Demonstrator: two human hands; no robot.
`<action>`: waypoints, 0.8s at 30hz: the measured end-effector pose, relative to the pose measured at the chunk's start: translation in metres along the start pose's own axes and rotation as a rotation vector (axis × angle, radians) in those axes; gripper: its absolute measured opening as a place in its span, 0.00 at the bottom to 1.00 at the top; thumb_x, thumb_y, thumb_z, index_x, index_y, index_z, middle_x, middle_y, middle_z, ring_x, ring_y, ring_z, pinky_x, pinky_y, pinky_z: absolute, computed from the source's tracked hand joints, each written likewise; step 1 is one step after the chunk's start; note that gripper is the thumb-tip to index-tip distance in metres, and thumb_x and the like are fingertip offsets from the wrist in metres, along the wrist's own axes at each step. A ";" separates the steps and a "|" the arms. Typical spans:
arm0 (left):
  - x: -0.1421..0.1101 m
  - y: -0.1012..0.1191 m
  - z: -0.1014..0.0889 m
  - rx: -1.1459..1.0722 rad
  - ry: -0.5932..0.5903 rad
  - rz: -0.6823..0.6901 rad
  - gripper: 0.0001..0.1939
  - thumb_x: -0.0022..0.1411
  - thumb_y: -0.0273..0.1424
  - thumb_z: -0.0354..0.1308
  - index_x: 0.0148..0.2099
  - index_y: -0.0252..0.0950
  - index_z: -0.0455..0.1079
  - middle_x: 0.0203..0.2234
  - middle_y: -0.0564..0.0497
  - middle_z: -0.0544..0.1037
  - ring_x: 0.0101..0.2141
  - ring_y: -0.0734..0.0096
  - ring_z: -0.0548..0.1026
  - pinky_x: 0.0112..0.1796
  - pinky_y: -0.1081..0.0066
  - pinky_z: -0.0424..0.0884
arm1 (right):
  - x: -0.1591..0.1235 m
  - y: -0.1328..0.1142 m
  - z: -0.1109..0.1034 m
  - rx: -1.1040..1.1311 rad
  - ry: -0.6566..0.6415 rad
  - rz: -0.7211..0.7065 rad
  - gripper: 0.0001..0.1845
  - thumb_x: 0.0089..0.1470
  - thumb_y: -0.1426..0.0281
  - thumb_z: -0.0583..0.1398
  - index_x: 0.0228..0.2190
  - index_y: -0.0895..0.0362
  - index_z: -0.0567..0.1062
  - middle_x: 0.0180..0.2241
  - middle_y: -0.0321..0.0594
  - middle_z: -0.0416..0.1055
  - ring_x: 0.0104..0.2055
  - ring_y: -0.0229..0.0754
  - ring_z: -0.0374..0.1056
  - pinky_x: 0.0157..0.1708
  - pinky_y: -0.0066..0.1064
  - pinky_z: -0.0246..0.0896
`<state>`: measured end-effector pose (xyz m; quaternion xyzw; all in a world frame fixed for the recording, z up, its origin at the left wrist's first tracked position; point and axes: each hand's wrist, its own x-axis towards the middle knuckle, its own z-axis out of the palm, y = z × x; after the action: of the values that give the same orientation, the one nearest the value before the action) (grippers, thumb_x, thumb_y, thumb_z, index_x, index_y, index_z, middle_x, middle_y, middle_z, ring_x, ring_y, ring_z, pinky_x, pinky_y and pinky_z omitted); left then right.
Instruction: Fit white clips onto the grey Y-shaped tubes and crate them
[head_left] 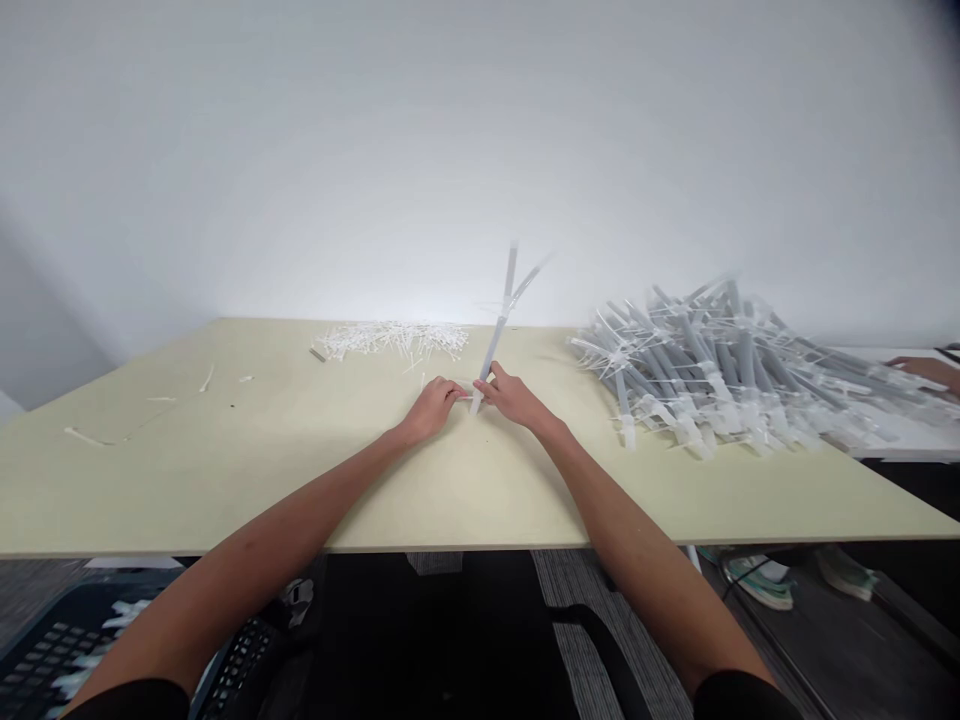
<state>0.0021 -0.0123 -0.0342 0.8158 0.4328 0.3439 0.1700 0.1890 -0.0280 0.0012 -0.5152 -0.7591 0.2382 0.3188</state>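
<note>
My right hand (pixel 519 398) grips a forked grey tube (pixel 494 342) near its pale, translucent lower end, just above the table. The tube leans slightly right, splits into two thinner branches near the top, and has a thin tie around the fork. Close beside its lower end, my left hand (pixel 430 410) is closed in a pinch on a thin white strip, which looks like a cable tie (pixel 466 398). The fingers partly hide that strip. Beyond my hands lies a loose heap of white cable ties (pixel 394 340).
A large pile of similar grey tube assemblies (pixel 697 370) covers the table's right side. Scraps of tie (pixel 86 437) lie at left, near a small grey piece (pixel 317 354). Below left stands a dark basket (pixel 45 640) with white parts. Another person's hand (pixel 926 372) shows at far right.
</note>
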 end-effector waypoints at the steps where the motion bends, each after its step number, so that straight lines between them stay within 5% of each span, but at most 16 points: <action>1: 0.000 0.000 0.000 0.002 0.000 -0.002 0.15 0.65 0.31 0.41 0.40 0.36 0.70 0.36 0.48 0.70 0.41 0.68 0.68 0.45 0.67 0.64 | -0.001 -0.001 0.000 0.019 -0.011 -0.001 0.14 0.55 0.56 0.51 0.32 0.53 0.58 0.23 0.34 0.70 0.27 0.41 0.69 0.29 0.28 0.57; 10: -0.009 0.014 -0.004 -0.089 -0.037 -0.106 0.16 0.63 0.39 0.46 0.42 0.36 0.70 0.40 0.48 0.73 0.40 0.67 0.70 0.43 0.68 0.64 | -0.004 -0.005 0.006 0.103 -0.013 -0.001 0.11 0.56 0.59 0.52 0.32 0.53 0.58 0.20 0.32 0.69 0.20 0.38 0.69 0.26 0.28 0.61; 18: -0.015 0.029 0.001 0.031 -0.092 -0.144 0.37 0.48 0.52 0.57 0.55 0.35 0.63 0.47 0.41 0.68 0.50 0.54 0.65 0.49 0.62 0.59 | -0.003 -0.006 0.017 0.062 0.140 0.101 0.12 0.55 0.58 0.54 0.32 0.53 0.60 0.19 0.33 0.69 0.19 0.39 0.68 0.23 0.28 0.60; 24: -0.013 0.028 0.004 0.104 -0.059 -0.143 0.30 0.52 0.51 0.54 0.52 0.37 0.66 0.46 0.43 0.69 0.50 0.54 0.64 0.48 0.60 0.58 | -0.002 -0.007 0.023 0.024 0.209 0.141 0.13 0.54 0.56 0.54 0.33 0.53 0.61 0.20 0.34 0.68 0.19 0.39 0.66 0.23 0.29 0.58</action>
<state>0.0160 -0.0389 -0.0264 0.8003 0.5020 0.2838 0.1644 0.1683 -0.0332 -0.0095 -0.5856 -0.6807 0.2141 0.3846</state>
